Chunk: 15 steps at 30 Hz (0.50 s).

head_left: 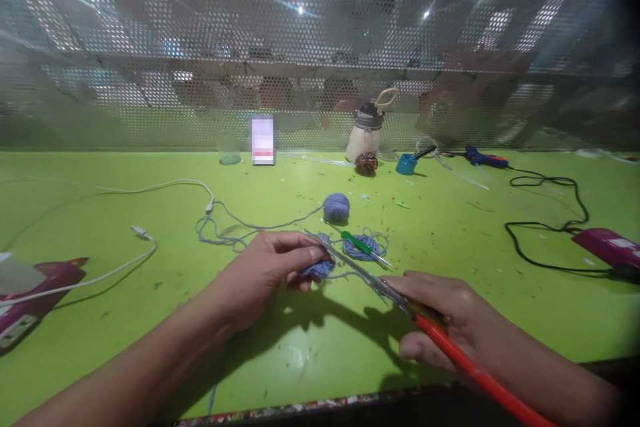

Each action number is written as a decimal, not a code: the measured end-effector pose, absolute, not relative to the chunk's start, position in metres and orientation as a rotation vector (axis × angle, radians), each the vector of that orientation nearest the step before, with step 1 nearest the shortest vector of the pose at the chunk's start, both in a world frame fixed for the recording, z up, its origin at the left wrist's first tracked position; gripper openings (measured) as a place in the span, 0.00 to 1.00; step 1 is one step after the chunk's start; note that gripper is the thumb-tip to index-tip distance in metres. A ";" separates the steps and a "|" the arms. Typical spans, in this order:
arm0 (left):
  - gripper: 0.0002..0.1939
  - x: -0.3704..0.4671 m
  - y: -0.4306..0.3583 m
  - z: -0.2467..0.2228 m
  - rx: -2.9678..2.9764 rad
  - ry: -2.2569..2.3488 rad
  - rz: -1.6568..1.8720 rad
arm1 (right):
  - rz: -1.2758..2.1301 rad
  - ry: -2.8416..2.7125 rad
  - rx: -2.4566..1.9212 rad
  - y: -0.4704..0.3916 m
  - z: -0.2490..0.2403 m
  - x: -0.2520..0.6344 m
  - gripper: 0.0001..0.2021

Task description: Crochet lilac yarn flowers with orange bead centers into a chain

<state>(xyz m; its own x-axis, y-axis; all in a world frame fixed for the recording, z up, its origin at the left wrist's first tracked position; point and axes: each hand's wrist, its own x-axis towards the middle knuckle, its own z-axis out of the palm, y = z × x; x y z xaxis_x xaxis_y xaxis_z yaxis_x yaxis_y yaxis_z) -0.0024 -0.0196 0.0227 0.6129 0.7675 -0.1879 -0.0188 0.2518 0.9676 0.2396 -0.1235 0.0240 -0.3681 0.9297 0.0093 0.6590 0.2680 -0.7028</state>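
Observation:
My left hand [275, 260] pinches a small piece of blue-purple crochet [319, 269] between thumb and fingers. In my right hand [445, 320] is a pair of scissors [373, 280] with red handles, its blades pointing left, with the tips beside the crochet piece. A strand of yarn runs from the piece toward the blades. Just behind lie a ball of blue-purple yarn [337, 207] and a loose bundle of the same yarn [374, 244]. A crochet hook with a green grip [357, 242] rests across that bundle.
Farther back on the green table [175, 320] stand a phone [263, 140], a bottle [365, 137], a dark multicoloured yarn ball [367, 163] and a teal container [407, 163]. A glue gun [486, 158] and power strips [607, 247] lie right; white cables [150, 188] run left.

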 end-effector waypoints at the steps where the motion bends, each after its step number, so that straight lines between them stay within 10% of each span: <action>1: 0.10 -0.002 -0.020 0.023 1.202 0.760 0.612 | 0.856 -2.120 -1.442 -0.124 0.024 0.240 0.10; 15: 0.10 -0.003 -0.017 0.022 1.209 0.775 0.623 | 0.589 -2.011 -1.580 -0.129 0.025 0.243 0.14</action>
<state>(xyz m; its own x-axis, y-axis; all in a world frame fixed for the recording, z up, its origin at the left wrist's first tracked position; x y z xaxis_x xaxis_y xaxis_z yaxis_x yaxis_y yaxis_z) -0.0033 -0.0165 0.0220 0.5985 0.7785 -0.1892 -0.0181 0.2492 0.9683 0.2429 -0.1291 0.0250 -0.1915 0.9734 0.1260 0.7513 0.2280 -0.6193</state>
